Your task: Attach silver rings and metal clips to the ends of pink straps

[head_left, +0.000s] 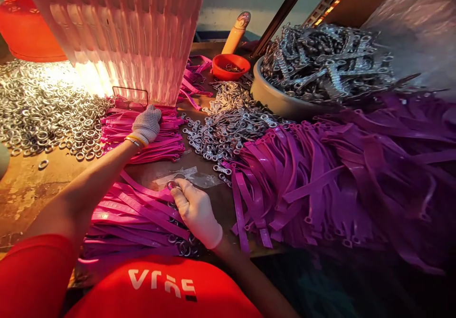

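pink straps (124,208) lie in a loose bundle at the near side of the bench (26,182), directly in front of the red shirt (117,292); dark rings (184,254) show at their right-hand ends. from where i stand, the right hand (198,208), in a white glove, is positioned at the far right corner of this bundle. its thumb and forefinger are closed in a pinch on a single ring (172,184) at the end of one strap; whether the ring is fully seated i cannot tell. the left hand (146,125), in a knit glove, is extended over the second strap stack (167,139), in front of the corrugated panel (131,28). i cannot tell whether its fingers grip a strap.

step in hand, as judged: pairing ring and strap at the right, with the left hand at the supply.

next move, as judged, calls for: (1) a firm right pinch on the ring; (2) left fingers separating one strap without dragging its neighbours.

adjacent stock: loose rings (46,118) at the left; metal links (221,128) beyond the right hand, beside the purple straps (302,175).
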`<state>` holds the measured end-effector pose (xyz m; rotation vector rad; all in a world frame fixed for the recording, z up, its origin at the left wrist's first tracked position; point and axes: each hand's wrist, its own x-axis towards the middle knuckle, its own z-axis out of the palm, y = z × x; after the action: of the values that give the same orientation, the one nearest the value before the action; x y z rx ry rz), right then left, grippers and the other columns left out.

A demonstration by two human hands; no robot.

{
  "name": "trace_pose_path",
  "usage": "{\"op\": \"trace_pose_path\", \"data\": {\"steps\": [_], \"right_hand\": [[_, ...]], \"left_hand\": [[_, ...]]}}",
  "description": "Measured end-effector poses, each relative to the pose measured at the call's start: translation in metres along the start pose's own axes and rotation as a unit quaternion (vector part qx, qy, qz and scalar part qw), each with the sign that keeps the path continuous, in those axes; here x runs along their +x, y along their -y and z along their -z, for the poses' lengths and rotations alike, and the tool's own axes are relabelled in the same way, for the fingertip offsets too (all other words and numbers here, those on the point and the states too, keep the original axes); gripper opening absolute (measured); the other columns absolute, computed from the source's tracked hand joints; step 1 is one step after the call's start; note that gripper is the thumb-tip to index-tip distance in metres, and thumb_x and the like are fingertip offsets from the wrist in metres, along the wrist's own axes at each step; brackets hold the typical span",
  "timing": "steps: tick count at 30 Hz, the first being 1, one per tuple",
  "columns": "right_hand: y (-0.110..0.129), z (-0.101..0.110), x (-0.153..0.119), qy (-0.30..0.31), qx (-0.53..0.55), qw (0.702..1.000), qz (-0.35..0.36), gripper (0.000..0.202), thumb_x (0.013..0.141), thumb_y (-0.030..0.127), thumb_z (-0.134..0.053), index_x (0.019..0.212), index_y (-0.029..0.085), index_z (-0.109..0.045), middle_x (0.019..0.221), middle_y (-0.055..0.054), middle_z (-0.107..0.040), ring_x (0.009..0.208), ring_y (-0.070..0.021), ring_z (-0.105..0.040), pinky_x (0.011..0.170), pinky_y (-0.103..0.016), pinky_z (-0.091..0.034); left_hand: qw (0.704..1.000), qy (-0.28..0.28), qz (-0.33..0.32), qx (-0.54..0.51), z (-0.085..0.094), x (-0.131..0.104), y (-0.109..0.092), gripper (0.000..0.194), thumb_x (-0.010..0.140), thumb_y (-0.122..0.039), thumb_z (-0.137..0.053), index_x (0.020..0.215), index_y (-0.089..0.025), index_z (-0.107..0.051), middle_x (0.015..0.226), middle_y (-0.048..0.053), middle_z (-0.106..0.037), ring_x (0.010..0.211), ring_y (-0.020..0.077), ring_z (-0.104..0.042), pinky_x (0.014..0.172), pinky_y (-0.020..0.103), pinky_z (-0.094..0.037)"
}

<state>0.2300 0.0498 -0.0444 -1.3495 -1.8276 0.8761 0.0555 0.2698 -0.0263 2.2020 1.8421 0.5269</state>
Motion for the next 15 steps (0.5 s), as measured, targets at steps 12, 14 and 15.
{"op": "trace_pose_path", "data": {"steps": [12,14,15], "right_hand": [[0.013,-0.003,0.015,0.011,-0.114,0.986,0.117,0.031,0.103,0.024,-0.041,0.121,0.017,-0.065,0.105,-0.010,-0.075,0.095,-0.0210,-0.068,0.086,-0.031,-0.047],[0.019,-0.003,0.011,0.037,-0.210,0.968,0.132,0.030,0.101,0.020,-0.043,0.119,0.016,-0.066,0.098,-0.010,-0.074,0.087,-0.0220,-0.066,0.078,-0.032,-0.044],[0.021,-0.002,0.009,0.046,-0.258,0.955,0.140,0.028,0.099,0.019,-0.044,0.117,0.015,-0.066,0.094,-0.010,-0.073,0.083,-0.0225,-0.065,0.075,-0.033,-0.041]], "left_hand": [[0.797,0.196,0.222,-0.526,0.052,-0.196,-0.030,0.036,0.087,-0.053,-0.066,0.084,-0.018,-0.056,0.052,-0.006,-0.044,0.039,0.0065,-0.030,0.035,0.018,-0.020],[0.812,0.187,0.224,-0.506,0.048,-0.211,-0.037,0.038,0.090,-0.055,-0.060,0.081,-0.019,-0.054,0.050,-0.005,-0.044,0.039,0.0072,-0.030,0.036,0.019,-0.022],[0.830,0.179,0.210,-0.485,0.045,-0.217,-0.039,0.038,0.092,-0.055,-0.057,0.079,-0.019,-0.054,0.051,-0.005,-0.046,0.040,0.0078,-0.032,0.038,0.019,-0.025]]}}
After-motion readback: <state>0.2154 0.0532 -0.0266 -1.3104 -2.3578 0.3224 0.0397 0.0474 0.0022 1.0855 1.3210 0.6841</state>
